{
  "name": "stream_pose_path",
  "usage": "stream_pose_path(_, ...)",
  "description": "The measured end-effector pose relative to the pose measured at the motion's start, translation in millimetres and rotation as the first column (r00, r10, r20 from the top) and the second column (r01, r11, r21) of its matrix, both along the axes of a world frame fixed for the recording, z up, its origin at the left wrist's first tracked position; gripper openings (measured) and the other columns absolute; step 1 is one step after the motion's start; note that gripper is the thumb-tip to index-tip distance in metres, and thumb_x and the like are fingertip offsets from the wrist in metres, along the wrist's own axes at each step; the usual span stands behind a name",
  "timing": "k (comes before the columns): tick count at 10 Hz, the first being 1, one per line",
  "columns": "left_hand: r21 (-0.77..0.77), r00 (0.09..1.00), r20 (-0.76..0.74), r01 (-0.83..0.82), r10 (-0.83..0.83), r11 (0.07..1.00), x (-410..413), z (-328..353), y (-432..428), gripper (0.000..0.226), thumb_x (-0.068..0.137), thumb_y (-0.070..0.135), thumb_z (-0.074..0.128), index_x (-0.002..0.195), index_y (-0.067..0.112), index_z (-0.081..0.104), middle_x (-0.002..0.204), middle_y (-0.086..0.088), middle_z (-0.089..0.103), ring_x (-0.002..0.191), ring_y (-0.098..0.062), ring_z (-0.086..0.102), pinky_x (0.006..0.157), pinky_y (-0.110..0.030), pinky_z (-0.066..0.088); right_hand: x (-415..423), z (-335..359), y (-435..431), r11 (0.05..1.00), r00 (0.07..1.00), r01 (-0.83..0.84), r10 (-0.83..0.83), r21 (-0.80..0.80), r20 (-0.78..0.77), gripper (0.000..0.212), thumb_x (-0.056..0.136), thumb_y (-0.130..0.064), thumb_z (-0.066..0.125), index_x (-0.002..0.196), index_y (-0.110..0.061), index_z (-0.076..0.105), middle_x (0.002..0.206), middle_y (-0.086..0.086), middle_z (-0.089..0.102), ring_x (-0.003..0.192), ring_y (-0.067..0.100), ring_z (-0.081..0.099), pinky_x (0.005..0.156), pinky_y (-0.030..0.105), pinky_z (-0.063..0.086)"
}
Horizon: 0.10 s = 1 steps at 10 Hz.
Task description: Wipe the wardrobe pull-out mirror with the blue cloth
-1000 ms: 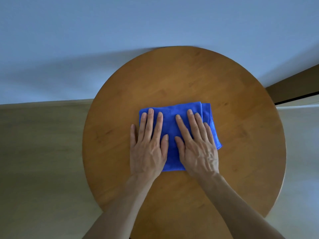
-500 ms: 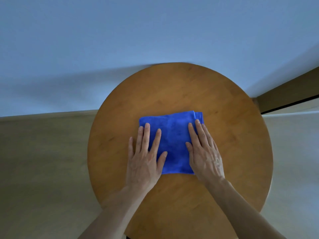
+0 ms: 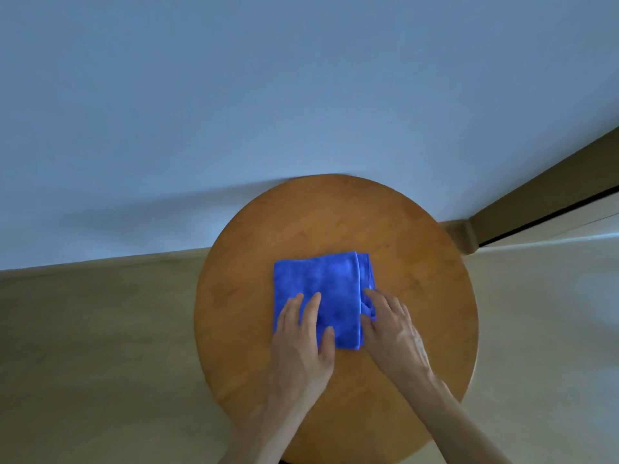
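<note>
A folded blue cloth (image 3: 321, 289) lies flat near the middle of a round wooden table (image 3: 418, 272). My left hand (image 3: 301, 346) rests palm down on the cloth's near left part, fingers spread. At the cloth's right edge, my right hand (image 3: 392, 329) curls its fingertips into the folded layers and pinches them. The wardrobe mirror is not in view.
The table stands against a pale blue-grey wall (image 3: 301, 95). Light wooden floor (image 3: 100, 346) lies on both sides. A brown skirting and a dark gap of a door or panel (image 3: 542, 209) run at the right.
The view has pulled back and tilted up, so the table looks smaller and lower. Both hands slid toward the cloth's near edge. The right hand went from flat to pinching the right edge.
</note>
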<state>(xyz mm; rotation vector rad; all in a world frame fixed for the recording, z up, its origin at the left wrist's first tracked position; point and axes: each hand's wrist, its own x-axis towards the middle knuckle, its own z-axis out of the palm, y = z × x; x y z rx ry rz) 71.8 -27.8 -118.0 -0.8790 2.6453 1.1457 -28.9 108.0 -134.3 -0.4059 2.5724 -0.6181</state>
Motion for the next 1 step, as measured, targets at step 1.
stream_pose_path(1, 0.090, 0.998, -0.057, -0.030, 0.035, 0.995, 2.3, 49.5, -0.8, 0.049, 0.105, 0.028, 0.052, 0.152, 0.021, 0.044, 0.157, 0.002, 0.043, 0.147, -0.010, 0.034, 0.121, -0.025, 0.027, 4.2, 45.8, 3.6, 0.999, 1.000, -0.006, 0.007, -0.049, 0.013, 0.045, 0.100, -0.025, 0.052, 0.145, -0.027, 0.047, 0.143, -0.008, 0.050, 0.130, 0.012, 0.045, 0.093, 0.027, 0.044)
